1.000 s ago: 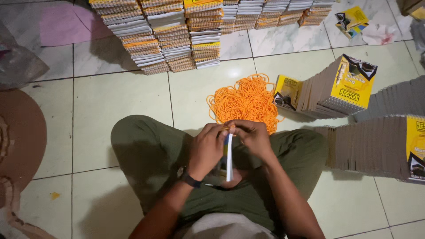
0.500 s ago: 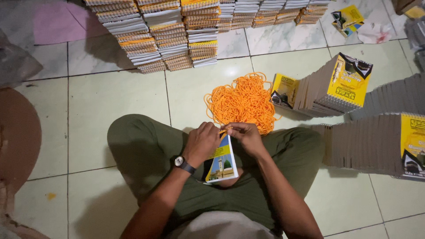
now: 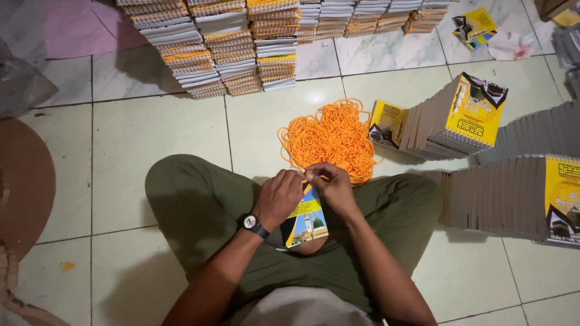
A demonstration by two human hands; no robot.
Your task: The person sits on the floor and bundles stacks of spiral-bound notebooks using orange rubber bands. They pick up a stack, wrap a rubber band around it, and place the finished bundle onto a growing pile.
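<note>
Your left hand (image 3: 279, 196) and right hand (image 3: 332, 186) pinch an orange string (image 3: 314, 176) at the top edge of a yellow booklet (image 3: 306, 222) propped in your lap, just below the orange string pile (image 3: 329, 137) on the tiled floor (image 3: 139, 139), booklet stacks (image 3: 450, 118) to the right.

Left hand (image 3: 277, 198) and right hand (image 3: 331, 184) pinch booklet (image 3: 307, 223) over lap, beside orange cord pile (image 3: 329, 139).

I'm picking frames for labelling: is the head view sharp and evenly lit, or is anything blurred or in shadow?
Head view: mostly sharp; the booklet and orange cords read clearly. Both hands, left hand and right hand, look slightly soft. Light is uneven: tiles bright, left edge dim. Soft shadow beside the left leg; no strong glare.
</note>
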